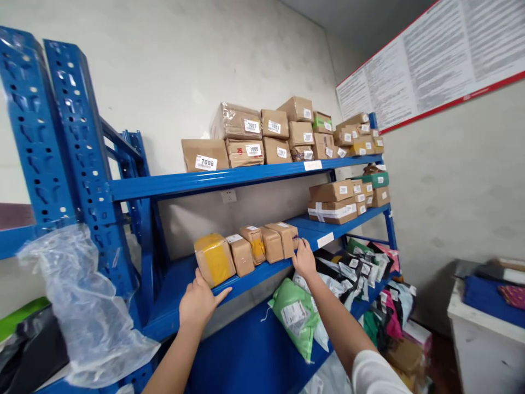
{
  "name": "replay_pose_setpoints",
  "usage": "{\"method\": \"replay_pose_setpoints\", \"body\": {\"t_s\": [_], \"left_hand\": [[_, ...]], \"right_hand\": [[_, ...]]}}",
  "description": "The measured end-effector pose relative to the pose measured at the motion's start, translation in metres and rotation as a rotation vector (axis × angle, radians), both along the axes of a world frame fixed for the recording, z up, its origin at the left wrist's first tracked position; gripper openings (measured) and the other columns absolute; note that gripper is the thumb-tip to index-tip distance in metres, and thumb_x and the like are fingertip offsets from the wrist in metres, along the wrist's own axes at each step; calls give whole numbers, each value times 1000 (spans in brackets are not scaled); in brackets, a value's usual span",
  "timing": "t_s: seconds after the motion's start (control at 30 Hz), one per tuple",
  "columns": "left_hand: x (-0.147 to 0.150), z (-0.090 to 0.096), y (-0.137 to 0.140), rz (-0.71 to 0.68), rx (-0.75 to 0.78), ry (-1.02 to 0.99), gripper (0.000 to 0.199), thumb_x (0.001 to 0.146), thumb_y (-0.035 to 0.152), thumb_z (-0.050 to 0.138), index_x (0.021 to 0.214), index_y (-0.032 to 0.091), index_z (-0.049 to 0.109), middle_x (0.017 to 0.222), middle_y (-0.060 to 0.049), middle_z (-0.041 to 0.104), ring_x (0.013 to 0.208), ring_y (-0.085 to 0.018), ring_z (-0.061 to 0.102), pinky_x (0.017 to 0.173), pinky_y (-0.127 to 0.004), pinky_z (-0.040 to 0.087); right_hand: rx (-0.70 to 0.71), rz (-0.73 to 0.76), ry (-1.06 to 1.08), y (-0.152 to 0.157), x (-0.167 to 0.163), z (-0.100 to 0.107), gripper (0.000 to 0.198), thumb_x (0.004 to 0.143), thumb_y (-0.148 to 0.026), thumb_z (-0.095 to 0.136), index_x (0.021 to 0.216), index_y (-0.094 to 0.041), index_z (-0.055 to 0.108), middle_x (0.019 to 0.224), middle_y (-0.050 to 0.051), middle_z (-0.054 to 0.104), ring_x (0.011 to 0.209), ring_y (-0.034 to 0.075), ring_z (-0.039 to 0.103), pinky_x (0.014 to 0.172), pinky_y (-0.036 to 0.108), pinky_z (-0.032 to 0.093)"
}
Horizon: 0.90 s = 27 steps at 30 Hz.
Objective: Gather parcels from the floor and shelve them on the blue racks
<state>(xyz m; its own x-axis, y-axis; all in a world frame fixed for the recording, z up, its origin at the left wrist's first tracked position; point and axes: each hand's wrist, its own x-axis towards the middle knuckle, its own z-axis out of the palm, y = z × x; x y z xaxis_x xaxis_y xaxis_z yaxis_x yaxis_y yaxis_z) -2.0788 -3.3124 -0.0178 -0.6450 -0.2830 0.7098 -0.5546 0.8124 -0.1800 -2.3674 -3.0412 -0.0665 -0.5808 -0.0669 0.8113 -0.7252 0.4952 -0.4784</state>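
The blue shelf carries a row of five small boxes on its middle level. The left hand, fingers spread, presses the yellow-taped box at seven o'clock; the right hand, fingers together, touches the end box at three. Squeezing evenly would keep the row straight. Right fingertips are hidden; small labels unreadable.

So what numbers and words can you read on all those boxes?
"7008" on the leftmost top-shelf box
"7007" on the wrapped box
"7005" on the box below it
"7003" and "7001" on the next two boxes, less sure
Other box labels, bag labels and the wall poster: too small to read
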Motion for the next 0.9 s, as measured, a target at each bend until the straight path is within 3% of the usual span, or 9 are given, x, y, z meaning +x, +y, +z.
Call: {"method": "replay_pose_setpoints", "body": {"t_s": [0.07,0.13,0.2,0.3,0.43,0.5,0.6,0.77,0.9], "left_hand": [[-4,1,0,32,-92,-63,116,86,82,38,139,-21,38,131,-38,54,100,-40,62,89,-42,47],[-4,4,2,52,-145,-145,112,86,82,35,130,-20,49,129,-39,53,100,-42,61,91,-44,45],[-1,9,7,61,-147,-227,106,86,81,36,122,-17,56,122,-38,56,100,-42,61,91,-44,45],[6,11,16,65,-48,-280,100,83,78,45,122,-14,54,116,-32,59,104,-41,60,92,-42,45],[7,5,21,85,132,-218,103,69,78,63,126,-6,50,110,-25,65,109,-41,59,88,-40,50],[11,2,20,61,81,-231,89,73,72,64,121,-2,55,108,-24,66,110,-40,58,87,-41,51],[25,1,19,-10,-81,-242,58,86,55,57,116,4,58,111,-21,67,109,-38,57,87,-40,49],[49,-3,17,-51,-177,-357,33,89,32,53,111,8,59,106,-16,67,102,-34,60,80,-36,49],[47,-4,16,-34,-214,-377,33,89,24,50,115,6,59,106,-17,68,102,-34,62,83,-37,49]], "right_hand": [[132,-85,88,0,-1,-15,68,95,-47,42,144,1,42,145,24,50,142,37,35,120,48,33],[212,-142,80,5,1,-18,65,97,-43,41,145,1,41,145,23,52,139,37,38,121,50,30],[268,-168,41,15,10,-13,62,99,-44,40,144,-1,42,144,22,53,136,36,42,122,58,22],[384,-161,-20,34,27,1,66,99,-50,44,144,-3,39,145,23,52,136,35,44,122,64,14],[589,-134,-209,51,19,28,94,71,-47,83,141,-3,38,135,26,57,131,38,51,120,61,24],[597,-102,-326,50,9,40,93,67,-45,86,137,-3,40,131,26,59,127,38,55,116,58,33],[502,-104,-359,40,10,46,99,59,-40,90,134,1,40,128,27,59,124,38,56,110,57,39],[433,-184,-139,28,41,20,105,52,-21,94,137,1,37,130,27,55,123,37,51,112,53,37],[423,-181,-15,36,42,8,92,60,-25,92,134,-5,42,129,22,57,118,33,49,102,44,45]]}}
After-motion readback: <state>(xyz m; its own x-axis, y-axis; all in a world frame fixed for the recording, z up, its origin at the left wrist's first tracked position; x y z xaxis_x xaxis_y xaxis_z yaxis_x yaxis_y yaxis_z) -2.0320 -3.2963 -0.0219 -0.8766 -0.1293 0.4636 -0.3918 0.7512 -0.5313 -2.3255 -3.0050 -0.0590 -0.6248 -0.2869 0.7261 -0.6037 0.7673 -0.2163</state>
